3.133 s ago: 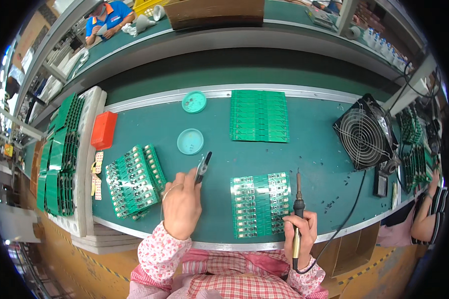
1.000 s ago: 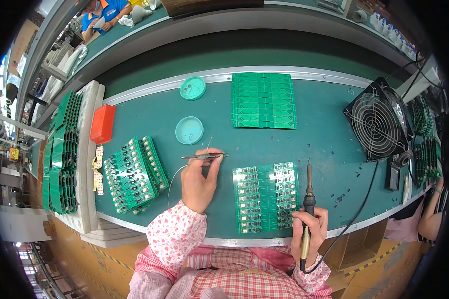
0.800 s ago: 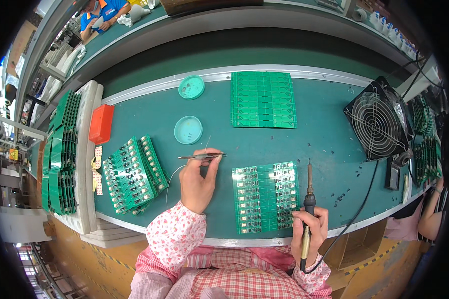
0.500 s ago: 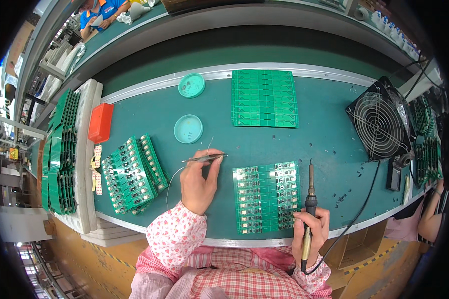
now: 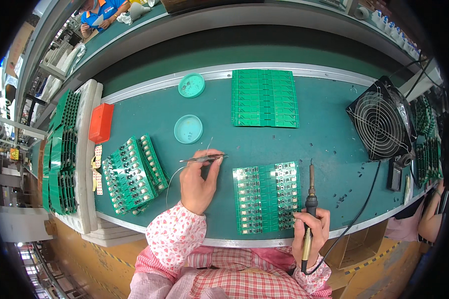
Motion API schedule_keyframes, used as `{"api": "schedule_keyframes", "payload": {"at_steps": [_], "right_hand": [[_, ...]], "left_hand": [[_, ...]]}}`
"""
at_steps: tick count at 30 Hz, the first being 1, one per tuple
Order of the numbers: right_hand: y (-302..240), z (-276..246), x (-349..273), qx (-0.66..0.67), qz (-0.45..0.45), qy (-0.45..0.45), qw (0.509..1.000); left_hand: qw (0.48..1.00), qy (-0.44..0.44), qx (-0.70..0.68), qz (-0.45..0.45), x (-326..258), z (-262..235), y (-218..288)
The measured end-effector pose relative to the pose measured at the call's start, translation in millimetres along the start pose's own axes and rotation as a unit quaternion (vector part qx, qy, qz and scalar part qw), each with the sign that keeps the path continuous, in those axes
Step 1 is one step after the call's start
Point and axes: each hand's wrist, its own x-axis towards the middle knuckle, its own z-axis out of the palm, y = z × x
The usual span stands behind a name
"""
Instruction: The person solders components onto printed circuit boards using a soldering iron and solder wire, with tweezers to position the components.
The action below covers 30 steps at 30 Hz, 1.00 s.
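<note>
My left hand [image 5: 198, 180] is closed on a pair of metal tweezers [image 5: 202, 159], which lie nearly level with their tips pointing right. A thin wire [image 5: 169, 185] runs by the same hand, one end sticking up beyond the fingers. In my right hand [image 5: 312, 230] is a soldering iron [image 5: 311, 197], tip upward and away from me, its black cord looping at the right. Between the hands a green circuit board panel [image 5: 267, 199] lies flat, carrying rows of small components down both sides. The iron's tip is apart from the panel, just beyond its right edge.
Bare green boards [image 5: 265, 98] lie at the back. Two turquoise dishes [image 5: 188, 129], populated boards [image 5: 129, 177] and a red box [image 5: 101, 123] stand left. A black fan [image 5: 379, 119] stands right, near scattered black chips [image 5: 340, 199]. Another person [image 5: 102, 15] sits beyond the shelf.
The tweezers have tilted very slightly in my left hand. Both my hands and the panel stay almost where they were. The far person's hand has shifted.
</note>
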Motion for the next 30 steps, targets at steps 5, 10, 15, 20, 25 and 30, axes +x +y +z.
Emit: {"api": "schedule_keyframes", "payload": {"at_steps": [5,10,15,20,25,30], "right_hand": [[-0.3,-0.9,-0.7,-0.002,-0.004,-0.002,1.000],[-0.8,-1.1,-0.6,0.000,0.009,-0.001,1.000],[-0.5,-0.9,-0.5,0.007,0.007,-0.004,1.000],[-0.8,0.3,-0.5,0.006,0.012,-0.009,1.000],[-0.3,1.5,0.4,0.006,0.006,-0.006,1.000],[-0.4,1.0,0.6,0.003,0.000,-0.011,1.000]], "left_hand": [[0.999,-0.007,0.027,0.018,-0.5,-0.6,-0.2],[0.997,-0.025,0.069,0.030,-4.1,-4.1,1.0],[0.999,-0.004,-0.039,-0.024,-4.1,-3.7,2.7],[0.999,-0.020,0.026,0.009,-3.0,-2.6,3.1],[0.999,-0.005,0.041,0.025,-2.1,-1.0,2.9],[0.999,-0.010,0.046,0.015,-1.6,-0.7,3.6]]}}
